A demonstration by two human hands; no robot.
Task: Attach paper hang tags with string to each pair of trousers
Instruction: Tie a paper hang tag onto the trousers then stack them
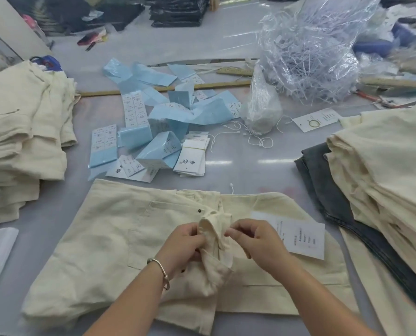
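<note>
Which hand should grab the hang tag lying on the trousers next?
Right. The hang tag lies just beside the right hand, while the left hand grips the bunched waistband.

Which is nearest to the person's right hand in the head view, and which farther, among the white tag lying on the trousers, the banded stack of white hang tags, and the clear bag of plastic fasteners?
1. White tag: on the trousers, just right of the right hand.
2. Banded stack of hang tags: mid-table, beyond the trousers, slightly left.
3. Bag of plastic fasteners: far side of the table, to the right.
</note>
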